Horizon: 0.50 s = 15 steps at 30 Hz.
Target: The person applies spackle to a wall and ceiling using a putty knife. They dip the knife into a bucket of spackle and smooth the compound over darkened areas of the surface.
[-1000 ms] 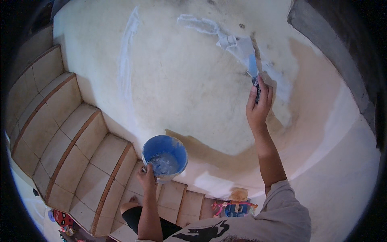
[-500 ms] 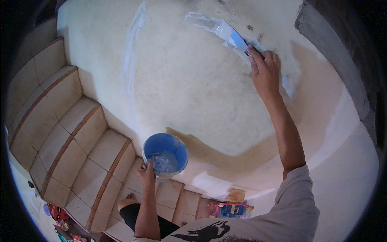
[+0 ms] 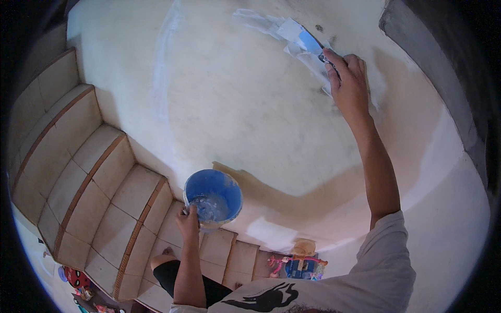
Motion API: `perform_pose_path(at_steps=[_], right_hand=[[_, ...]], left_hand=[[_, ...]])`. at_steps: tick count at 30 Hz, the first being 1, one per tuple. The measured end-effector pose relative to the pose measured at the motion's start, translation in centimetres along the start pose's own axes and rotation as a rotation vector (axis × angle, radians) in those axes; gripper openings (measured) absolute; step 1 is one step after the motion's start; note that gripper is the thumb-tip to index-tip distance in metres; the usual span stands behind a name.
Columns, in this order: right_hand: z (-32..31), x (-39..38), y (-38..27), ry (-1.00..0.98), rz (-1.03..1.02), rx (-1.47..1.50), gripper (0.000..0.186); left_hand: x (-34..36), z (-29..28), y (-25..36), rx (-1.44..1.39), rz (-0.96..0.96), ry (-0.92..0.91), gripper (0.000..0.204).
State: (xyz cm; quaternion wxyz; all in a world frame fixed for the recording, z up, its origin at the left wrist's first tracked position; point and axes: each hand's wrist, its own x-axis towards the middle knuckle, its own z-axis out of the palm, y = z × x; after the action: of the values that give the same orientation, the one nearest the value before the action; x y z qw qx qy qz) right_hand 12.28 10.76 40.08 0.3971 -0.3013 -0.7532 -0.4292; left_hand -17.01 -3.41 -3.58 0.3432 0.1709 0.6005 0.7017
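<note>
My right hand [image 3: 350,83] grips the dark handle of a putty knife [image 3: 308,41], its broad blade laid against the pale wall [image 3: 250,125]. White filler [image 3: 258,23] is smeared in a streak at the blade's upper left, with more wet patches just under it. Lower down, my left hand [image 3: 188,219] is closed on the near left rim of a blue bucket [image 3: 215,190]. Greyish-white paste [image 3: 211,207] lies in the bottom of the bucket, whose mouth faces up toward me. Some fingers of the left hand are hidden behind the rim.
Tiled stairs [image 3: 112,180] with brown-edged steps run along the left and beneath me. A grey ledge [image 3: 433,68] borders the wall at upper right. Below stand a pink and blue toy [image 3: 300,267] and a red mask-like item [image 3: 76,277]. An older white streak [image 3: 164,68] marks the wall.
The putty knife and my right hand have shifted slightly right and down relative to the filler streak. My left hand still holds the bucket, and the whole view has moved a little.
</note>
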Motion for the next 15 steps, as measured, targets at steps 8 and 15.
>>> perform_pose_path(at_steps=[8,15], right_hand=[[-2.9,-5.0,2.4,-0.017,0.015,0.002,0.041],[-0.7,-3.3,0.4,-0.129,-0.114,-0.018,0.048]], left_hand=[[-0.1,0.0,0.2,-0.01,-0.009,-0.014,0.022],[0.2,0.3,0.4,0.025,-0.008,-0.029,0.02]])
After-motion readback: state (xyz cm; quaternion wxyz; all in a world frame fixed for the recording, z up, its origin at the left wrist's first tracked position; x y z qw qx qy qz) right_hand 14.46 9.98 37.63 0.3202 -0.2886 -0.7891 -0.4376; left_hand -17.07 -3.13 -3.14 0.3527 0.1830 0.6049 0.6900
